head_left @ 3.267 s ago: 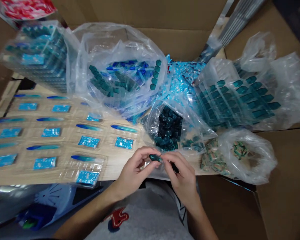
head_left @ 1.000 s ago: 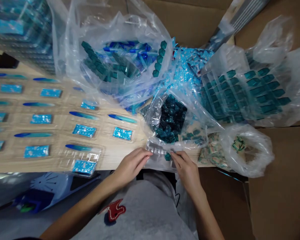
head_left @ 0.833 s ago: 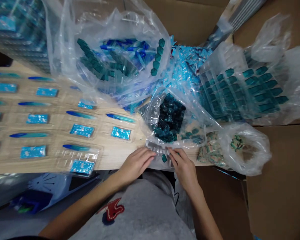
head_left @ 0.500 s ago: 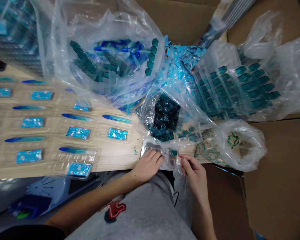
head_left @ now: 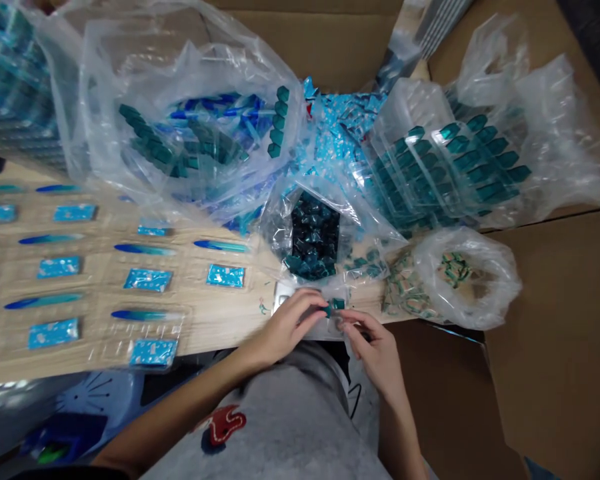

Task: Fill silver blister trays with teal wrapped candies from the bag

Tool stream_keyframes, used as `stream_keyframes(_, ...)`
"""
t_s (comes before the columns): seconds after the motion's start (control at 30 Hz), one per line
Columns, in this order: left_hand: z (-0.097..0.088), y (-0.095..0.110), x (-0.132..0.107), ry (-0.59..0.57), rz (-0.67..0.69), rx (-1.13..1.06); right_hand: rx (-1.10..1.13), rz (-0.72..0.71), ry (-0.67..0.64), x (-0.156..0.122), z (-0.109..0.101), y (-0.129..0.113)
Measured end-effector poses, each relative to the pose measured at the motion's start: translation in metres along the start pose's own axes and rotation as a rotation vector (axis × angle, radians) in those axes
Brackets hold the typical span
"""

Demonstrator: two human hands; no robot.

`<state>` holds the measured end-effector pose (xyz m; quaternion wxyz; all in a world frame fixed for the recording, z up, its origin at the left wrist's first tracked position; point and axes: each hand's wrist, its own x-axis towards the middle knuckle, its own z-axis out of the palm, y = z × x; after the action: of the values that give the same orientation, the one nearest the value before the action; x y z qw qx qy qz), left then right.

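Your left hand (head_left: 291, 327) clamped on a teal piece (head_left: 327, 311), your right hand (head_left: 371, 341) just beside it, grip unclear, a clear tray (head_left: 283, 296) beneath, at the worktop's (head_left: 220, 337) near edge, a plastic bag (head_left: 280, 233) behind.

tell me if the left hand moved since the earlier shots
Yes. Against the clear plastic bag of dark teal pieces, the left hand has shifted rightward, from off the bag's lower left to directly beneath the bag.
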<state>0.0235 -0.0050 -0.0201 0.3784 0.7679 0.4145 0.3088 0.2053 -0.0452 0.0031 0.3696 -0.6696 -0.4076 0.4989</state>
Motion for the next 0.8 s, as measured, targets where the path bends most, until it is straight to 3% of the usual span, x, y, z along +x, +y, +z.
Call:
stream_keyframes(0.23,0.006,-0.010,0.006,-0.134,0.087,0.254,-0.013,-0.023,0.153,0.004,-0.006,0.006)
stream_keyframes(0.47,0.016,-0.013,0.013,-0.252,0.129,0.285,0.170,0.020,0.100,0.004,-0.004,0.017)
stream_keyframes(0.63,0.005,-0.013,0.013,-0.303,0.138,0.261,0.548,0.059,0.036,0.000,-0.001,0.016)
stream_keyframes(0.8,0.007,-0.015,0.013,-0.325,0.173,0.289,0.597,0.075,-0.035,-0.005,-0.002,0.007)
